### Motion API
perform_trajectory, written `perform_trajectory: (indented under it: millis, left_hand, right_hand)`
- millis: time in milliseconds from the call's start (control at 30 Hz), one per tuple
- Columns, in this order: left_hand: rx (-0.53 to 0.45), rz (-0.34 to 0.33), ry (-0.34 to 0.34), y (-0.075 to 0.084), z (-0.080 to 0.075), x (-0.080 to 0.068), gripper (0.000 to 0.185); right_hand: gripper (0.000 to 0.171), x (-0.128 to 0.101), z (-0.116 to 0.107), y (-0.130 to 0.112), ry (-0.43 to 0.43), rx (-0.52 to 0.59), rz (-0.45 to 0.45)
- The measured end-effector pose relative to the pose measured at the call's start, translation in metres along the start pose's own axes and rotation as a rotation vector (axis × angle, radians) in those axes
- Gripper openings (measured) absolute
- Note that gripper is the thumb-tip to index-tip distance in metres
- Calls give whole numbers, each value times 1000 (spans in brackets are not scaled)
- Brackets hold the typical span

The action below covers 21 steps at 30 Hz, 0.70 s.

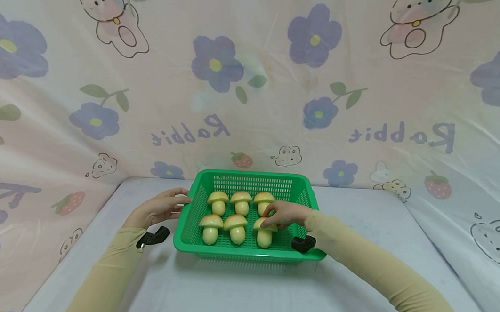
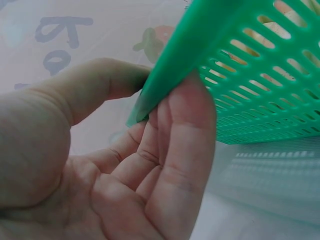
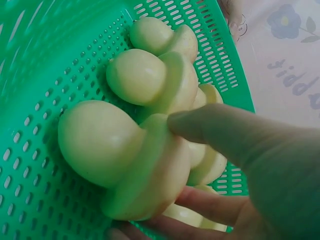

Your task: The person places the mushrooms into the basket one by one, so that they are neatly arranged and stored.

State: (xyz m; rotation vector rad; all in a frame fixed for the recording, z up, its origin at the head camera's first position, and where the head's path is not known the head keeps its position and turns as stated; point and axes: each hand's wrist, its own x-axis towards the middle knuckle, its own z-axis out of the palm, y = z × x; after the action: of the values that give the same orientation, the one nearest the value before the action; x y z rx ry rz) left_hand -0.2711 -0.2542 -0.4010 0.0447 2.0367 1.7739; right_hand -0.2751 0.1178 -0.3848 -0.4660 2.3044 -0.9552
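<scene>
A green plastic basket (image 1: 249, 251) with slotted walls stands on the table, holding several toy mushrooms in two rows. My left hand (image 1: 162, 208) is at the basket's left end; in the left wrist view its thumb and fingers (image 2: 187, 135) pinch the green rim (image 2: 170, 65). Over the basket's right part, my right hand (image 1: 287, 213) holds the cap of the front right mushroom (image 1: 264, 238). The right wrist view shows the thumb on one side of this mushroom's cap (image 3: 155, 170) and the fingers on the other. Its pale round stem points away from the palm.
In the front row, a middle mushroom (image 1: 237, 234) and a left mushroom (image 1: 210, 234) lie beside the held one. Behind them is the back row, including a back right mushroom (image 1: 263, 199). A printed cloth (image 1: 260, 114) hangs behind the white table (image 1: 234, 296).
</scene>
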Motion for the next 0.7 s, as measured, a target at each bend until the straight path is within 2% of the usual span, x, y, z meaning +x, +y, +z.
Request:
perform_trajectory:
  millis: [333, 700]
  left_hand:
    - [-4, 5, -8, 0, 1, 0, 40]
    - [7, 9, 6, -2, 1, 1, 36]
  right_hand:
    - [43, -2, -4, 2, -2, 41, 7]
    - [50, -18, -21, 1, 9, 110, -45]
